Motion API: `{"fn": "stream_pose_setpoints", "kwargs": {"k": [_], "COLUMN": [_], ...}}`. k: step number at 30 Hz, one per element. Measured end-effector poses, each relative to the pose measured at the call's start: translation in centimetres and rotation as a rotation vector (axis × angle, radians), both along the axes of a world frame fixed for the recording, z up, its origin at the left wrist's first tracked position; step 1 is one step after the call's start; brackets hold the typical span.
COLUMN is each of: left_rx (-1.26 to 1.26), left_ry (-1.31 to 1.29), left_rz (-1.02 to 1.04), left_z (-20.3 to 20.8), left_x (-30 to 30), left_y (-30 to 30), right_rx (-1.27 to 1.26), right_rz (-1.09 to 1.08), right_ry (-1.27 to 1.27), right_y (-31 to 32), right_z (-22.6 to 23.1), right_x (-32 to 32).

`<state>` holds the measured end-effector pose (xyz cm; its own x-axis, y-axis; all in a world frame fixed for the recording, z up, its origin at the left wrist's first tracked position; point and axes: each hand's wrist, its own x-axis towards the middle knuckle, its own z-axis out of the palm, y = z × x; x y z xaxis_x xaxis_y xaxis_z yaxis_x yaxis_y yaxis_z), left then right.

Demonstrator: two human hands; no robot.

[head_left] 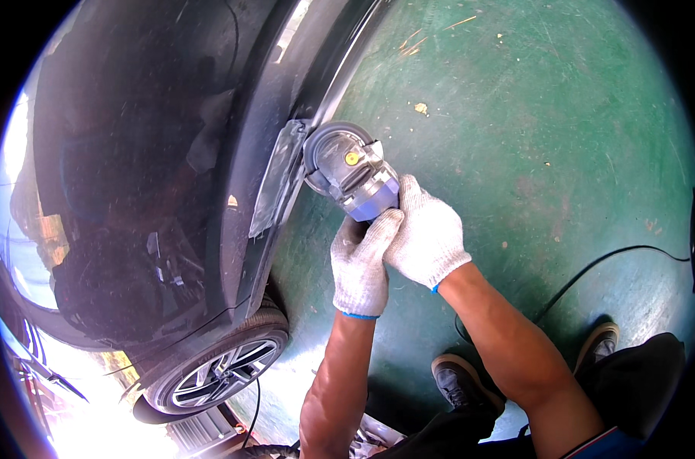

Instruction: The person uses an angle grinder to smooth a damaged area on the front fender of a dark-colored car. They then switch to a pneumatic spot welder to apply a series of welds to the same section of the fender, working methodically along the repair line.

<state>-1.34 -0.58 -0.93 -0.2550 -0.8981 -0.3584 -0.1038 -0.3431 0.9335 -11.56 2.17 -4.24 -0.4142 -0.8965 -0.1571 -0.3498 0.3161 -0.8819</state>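
Observation:
Both my hands, in white knit gloves with blue cuffs, are wrapped round an angle grinder (363, 180). It has a grey metal head and a blue body. My left hand (360, 264) grips the near left side of the body, and my right hand (428, 233) closes on its right side, the two touching. The grinder's rounded front is against or very near the lower side of a dark car (133, 168). Just left of it, a dull grey sanded-looking patch (277, 183) runs along the car's sill. The disc's working face is hidden.
The car's wheel (225, 371) stands at the lower left. A black cable (592, 265) crosses the green floor (546, 176) on the right, near my shoes (466, 382). Another thin cable (256, 409) lies beside the wheel. Yellowish scraps (422, 109) dot the floor.

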Motion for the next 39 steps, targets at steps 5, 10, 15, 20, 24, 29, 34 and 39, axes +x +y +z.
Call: {"fn": "stream_pose_setpoints", "kwargs": {"k": [5, 10, 15, 20, 24, 29, 34, 39], "left_rx": [-0.028, -0.034, -0.024, -0.022, -0.024, -0.016, 0.011, -0.025], "left_ry": [0.011, 0.026, -0.014, 0.000, 0.017, 0.018, 0.030, -0.059], "left_rz": [0.008, 0.011, -0.010, -0.006, -0.010, 0.003, 0.007, -0.066], "left_z": [-0.21, -0.09, 0.03, -0.03, -0.13, -0.22, 0.18, -0.08], "left_x": [-0.24, -0.42, -0.20, -0.29, -0.24, -0.07, -0.15, -0.51], "left_y": [0.20, 0.25, 0.07, 0.15, 0.14, 0.12, 0.10, 0.16], "right_rx": [0.012, 0.009, -0.007, 0.021, 0.010, 0.006, 0.038, 0.140], "right_rz": [0.026, 0.026, 0.009, 0.024, 0.022, 0.013, 0.007, 0.019], "right_ry": [-0.019, -0.022, -0.011, -0.033, -0.029, -0.028, -0.052, -0.208], "right_y": [-0.04, -0.09, -0.01, -0.09, -0.04, -0.03, -0.08, 0.34], "right_z": [0.14, -0.13, -0.01, 0.18, 0.18, 0.08, 0.20, 0.15], "right_x": [-0.29, -0.23, -0.16, -0.33, -0.31, -0.14, -0.16, -0.76]}}
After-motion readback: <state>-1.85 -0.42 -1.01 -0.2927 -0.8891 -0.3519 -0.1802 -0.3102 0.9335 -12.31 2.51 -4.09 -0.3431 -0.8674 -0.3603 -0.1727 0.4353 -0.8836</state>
